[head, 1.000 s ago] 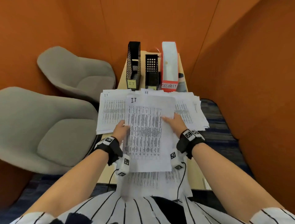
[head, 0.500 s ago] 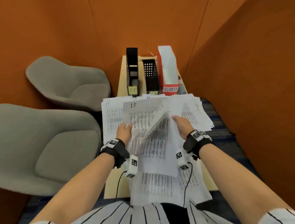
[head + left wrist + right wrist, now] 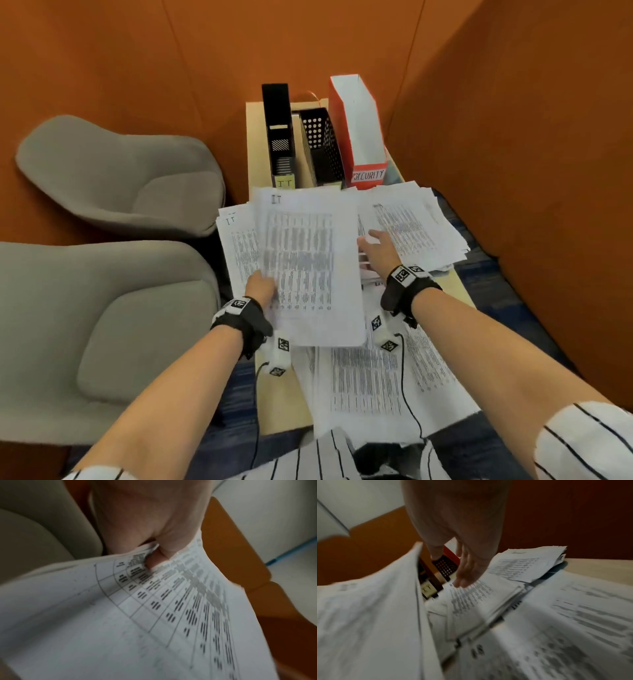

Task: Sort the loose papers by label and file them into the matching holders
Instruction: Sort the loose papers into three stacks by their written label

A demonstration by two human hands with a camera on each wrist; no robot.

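My left hand [image 3: 262, 286] [image 3: 154, 555] pinches the left edge of a printed sheet marked "IT" [image 3: 308, 260] [image 3: 154, 615], lifted over the paper piles. A left pile marked "IT" [image 3: 236, 240] lies under it. My right hand [image 3: 376, 246] [image 3: 467, 574] is free of that sheet, fingers straight, hovering over the right pile [image 3: 414, 226] [image 3: 522, 566]. At the table's far end stand a black holder labelled "IT" [image 3: 281, 137], a black perforated holder [image 3: 322, 147] and a red holder labelled "SECURITY" [image 3: 359, 133].
The narrow wooden table [image 3: 277, 401] sits in an orange-walled corner. Two grey chairs [image 3: 113, 171] [image 3: 85, 325] stand close on the left. More sheets [image 3: 373, 380] hang over the near edge onto my lap. Wrist-camera cables [image 3: 407, 394] trail across them.
The right hand let go of the IT sheet and moved right over the right pile. The left hand carried the sheet up and leftward, flattened out again.
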